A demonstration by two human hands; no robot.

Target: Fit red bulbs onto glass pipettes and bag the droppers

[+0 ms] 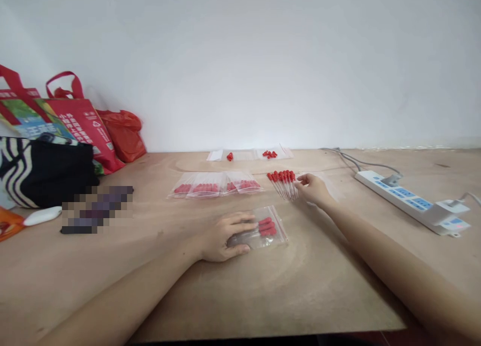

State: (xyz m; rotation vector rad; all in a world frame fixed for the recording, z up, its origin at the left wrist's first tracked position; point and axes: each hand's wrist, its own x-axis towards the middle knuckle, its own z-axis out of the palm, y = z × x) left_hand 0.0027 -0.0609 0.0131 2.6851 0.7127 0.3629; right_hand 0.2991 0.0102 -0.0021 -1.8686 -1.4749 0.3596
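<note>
My left hand lies with fingers stretched out over a clear zip bag, its thumb along the near edge. Inside that bag are several droppers with red bulbs, their stems partly under my fingers. Farther off, a row of loose droppers lies side by side, red bulbs toward the wall and clear stems toward me. At the right end of this row, my right hand has thumb and fingertips closed at a dropper. Clear plastic shows behind that hand.
Several filled zip bags lie left of the loose droppers. Beyond them are more bags with red bulbs. A power strip with cables is at right. Shopping bags, a black striped bag and a blurred-out object occupy the left.
</note>
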